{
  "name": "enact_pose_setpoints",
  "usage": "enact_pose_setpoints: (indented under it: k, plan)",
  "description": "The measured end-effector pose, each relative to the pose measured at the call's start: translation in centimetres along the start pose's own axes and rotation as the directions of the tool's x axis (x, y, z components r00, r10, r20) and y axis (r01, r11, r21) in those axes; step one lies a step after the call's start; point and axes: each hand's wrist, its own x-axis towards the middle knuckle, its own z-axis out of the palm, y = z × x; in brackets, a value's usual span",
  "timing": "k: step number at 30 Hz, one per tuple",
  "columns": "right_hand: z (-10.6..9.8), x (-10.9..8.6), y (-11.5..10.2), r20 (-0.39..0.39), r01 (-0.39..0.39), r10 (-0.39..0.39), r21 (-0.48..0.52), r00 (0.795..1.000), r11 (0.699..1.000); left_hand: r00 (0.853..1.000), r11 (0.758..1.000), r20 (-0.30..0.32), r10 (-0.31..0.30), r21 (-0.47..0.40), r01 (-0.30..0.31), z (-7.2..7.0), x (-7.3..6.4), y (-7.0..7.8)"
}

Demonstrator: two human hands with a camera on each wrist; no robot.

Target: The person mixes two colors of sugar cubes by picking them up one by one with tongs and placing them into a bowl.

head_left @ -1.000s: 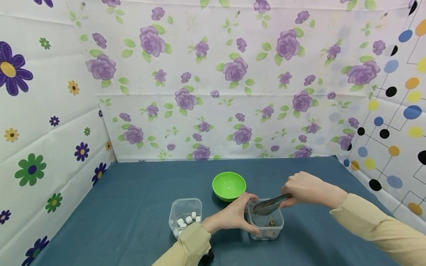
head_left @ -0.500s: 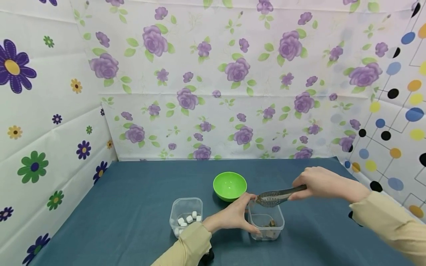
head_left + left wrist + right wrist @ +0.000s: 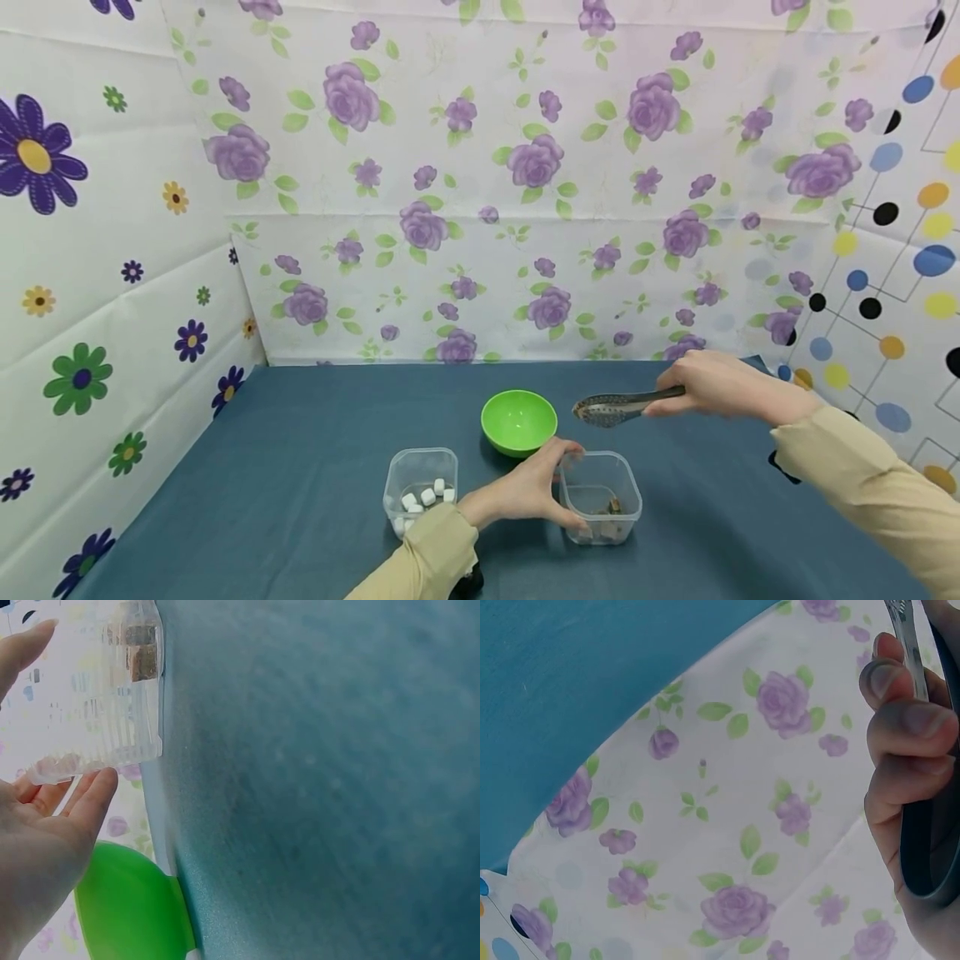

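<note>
My left hand (image 3: 517, 492) holds the clear plastic container (image 3: 609, 531), thumb on the near side and fingers at the far left corner. Several small brown cubes (image 3: 613, 506) lie low inside it; one brown cube (image 3: 142, 662) shows through its wall in the left wrist view. My right hand (image 3: 712, 385) grips dark perforated tongs (image 3: 618, 409), raised behind the container and to the right of the green bowl (image 3: 519, 423). A bit of brown shows at the tongs' tip. In the right wrist view, my fingers (image 3: 907, 724) curl round the tongs' bent handle (image 3: 922, 877).
A second clear container (image 3: 422, 458) with several white cube-shaped pieces (image 3: 428, 497) stands left of my left wrist. A blue cloth (image 3: 300, 483) covers the table. Patterned sheets (image 3: 450, 167) hang at the back and on both sides.
My right hand first drew the tongs up and rightward out of the container, then raised them farther back, beyond its far rim. My left hand keeps its place on the container.
</note>
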Motion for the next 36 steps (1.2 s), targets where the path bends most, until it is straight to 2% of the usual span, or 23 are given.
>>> enact_pose_setpoints:
  k: [8, 14, 24, 36]
  plan:
    - [1.3, 2.0, 1.0, 0.021, -0.041, 0.041, -0.011, 0.999, 0.999, 1.000, 1.000, -0.001, -0.030, -0.002, 0.030, 0.0, 0.0, 0.2]
    - [2.5, 4.0, 0.9, 0.025, -0.021, 0.021, -0.010, 0.999, 1.000, 0.999, 0.999, -0.004, -0.033, 0.025, 0.033, 0.0, 0.0, 0.2]
    - [4.0, 7.0, 0.0, 0.058, -0.004, 0.005, -0.017, 0.998, 1.000, 1.000, 1.000, -0.005, -0.024, 0.020, 0.025, 0.0, 0.1, 0.1]
    - [4.9, 7.8, -0.7, 0.112, -0.046, 0.048, -0.014, 0.993, 0.999, 1.000, 1.000, -0.006, -0.019, 0.021, 0.019, 0.0, 0.1, 0.0]
